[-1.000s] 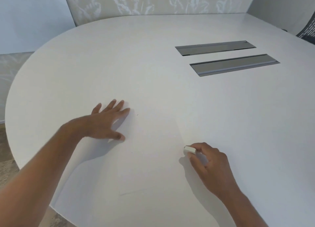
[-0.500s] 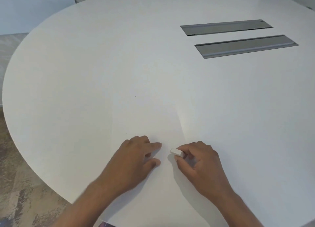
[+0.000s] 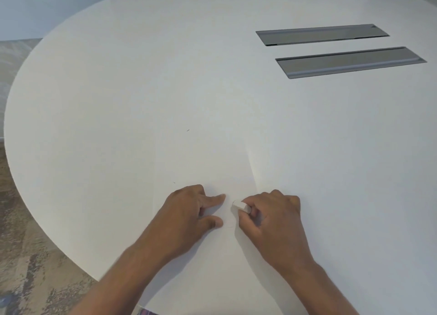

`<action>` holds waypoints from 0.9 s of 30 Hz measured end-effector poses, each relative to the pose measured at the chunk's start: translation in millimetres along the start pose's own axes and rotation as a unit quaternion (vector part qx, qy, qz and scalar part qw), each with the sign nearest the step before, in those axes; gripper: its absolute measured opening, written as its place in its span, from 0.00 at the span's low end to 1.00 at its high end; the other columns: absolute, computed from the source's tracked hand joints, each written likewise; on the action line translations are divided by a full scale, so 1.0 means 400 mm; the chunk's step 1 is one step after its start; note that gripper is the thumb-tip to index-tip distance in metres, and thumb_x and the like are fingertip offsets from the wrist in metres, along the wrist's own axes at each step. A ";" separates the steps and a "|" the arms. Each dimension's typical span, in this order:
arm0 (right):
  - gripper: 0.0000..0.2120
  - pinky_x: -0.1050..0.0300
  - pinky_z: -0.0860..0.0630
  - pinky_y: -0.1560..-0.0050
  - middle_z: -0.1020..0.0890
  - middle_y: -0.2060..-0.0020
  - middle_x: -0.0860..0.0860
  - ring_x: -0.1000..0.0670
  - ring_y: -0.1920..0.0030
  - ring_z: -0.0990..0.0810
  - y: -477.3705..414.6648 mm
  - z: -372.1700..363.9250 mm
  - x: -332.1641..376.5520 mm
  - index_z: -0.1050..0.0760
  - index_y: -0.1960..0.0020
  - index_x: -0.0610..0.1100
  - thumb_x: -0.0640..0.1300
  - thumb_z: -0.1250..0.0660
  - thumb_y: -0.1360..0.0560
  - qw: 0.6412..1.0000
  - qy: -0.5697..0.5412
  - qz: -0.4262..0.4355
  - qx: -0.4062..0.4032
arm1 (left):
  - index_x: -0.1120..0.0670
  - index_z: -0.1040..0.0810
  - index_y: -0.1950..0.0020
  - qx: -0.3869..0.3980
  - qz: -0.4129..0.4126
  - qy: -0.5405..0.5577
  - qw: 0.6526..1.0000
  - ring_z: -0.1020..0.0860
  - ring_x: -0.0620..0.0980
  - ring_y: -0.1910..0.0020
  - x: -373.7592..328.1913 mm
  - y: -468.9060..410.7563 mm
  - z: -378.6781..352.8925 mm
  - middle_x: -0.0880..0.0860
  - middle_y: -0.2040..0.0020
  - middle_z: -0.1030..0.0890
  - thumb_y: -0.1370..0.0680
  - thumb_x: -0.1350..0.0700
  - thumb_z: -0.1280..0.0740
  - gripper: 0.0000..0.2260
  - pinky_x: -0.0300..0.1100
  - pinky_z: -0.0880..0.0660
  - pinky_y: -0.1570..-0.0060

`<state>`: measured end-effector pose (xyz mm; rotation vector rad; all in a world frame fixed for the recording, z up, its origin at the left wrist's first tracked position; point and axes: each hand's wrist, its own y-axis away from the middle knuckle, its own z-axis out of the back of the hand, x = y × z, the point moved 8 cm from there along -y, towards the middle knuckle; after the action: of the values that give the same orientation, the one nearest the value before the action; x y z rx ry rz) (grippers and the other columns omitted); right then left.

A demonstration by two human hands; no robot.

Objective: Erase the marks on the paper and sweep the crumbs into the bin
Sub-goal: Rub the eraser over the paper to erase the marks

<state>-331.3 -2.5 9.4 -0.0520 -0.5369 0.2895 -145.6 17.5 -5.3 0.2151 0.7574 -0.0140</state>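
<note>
A white sheet of paper lies on the white table, hard to tell from it; its right edge runs up from between my hands. My left hand presses flat on the paper, forefinger and thumb spread. My right hand pinches a small white eraser, whose tip touches the paper just right of my left forefinger. A faint pencil line shows below the eraser. Small dark specks lie farther up on the paper. No bin is in view.
Two grey metal cable-slot lids are set into the table at the far right. The table's rounded edge curves along the left, with patterned floor below it.
My left hand has moved from the paper's upper left corner down to beside the eraser. My right hand has shifted a little left with the eraser. The view tilted downward.
</note>
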 end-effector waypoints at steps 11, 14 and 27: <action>0.09 0.50 0.35 0.48 0.23 0.70 0.58 0.55 0.61 0.26 -0.004 0.009 0.002 0.24 0.62 0.55 0.52 0.28 0.25 0.999 0.036 -0.002 -0.009 | 0.36 0.28 0.24 0.083 -0.019 -0.034 0.996 0.28 0.40 0.56 -0.001 -0.017 0.004 0.46 0.57 0.30 0.17 0.54 0.32 0.23 0.33 0.33 0.57; 0.07 0.50 0.34 0.49 0.24 0.69 0.58 0.55 0.62 0.26 0.029 -0.012 0.050 0.24 0.62 0.54 0.50 0.27 0.27 0.999 0.025 0.028 0.011 | 0.36 0.28 0.23 0.093 -0.017 -0.027 0.995 0.28 0.39 0.56 0.003 -0.021 0.003 0.45 0.57 0.30 0.17 0.55 0.32 0.24 0.33 0.32 0.57; 0.05 0.50 0.35 0.51 0.25 0.70 0.58 0.52 0.63 0.27 0.063 -0.023 0.080 0.23 0.62 0.53 0.47 0.27 0.29 0.995 0.054 0.083 -0.004 | 0.36 0.28 0.23 0.096 -0.018 -0.033 0.995 0.27 0.40 0.56 0.010 -0.024 -0.002 0.45 0.57 0.29 0.17 0.55 0.32 0.24 0.33 0.33 0.57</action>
<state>-306.7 31.1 14.2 -0.1190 -0.4276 0.4448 -144.1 8.6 -10.4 0.3822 0.6951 -0.1288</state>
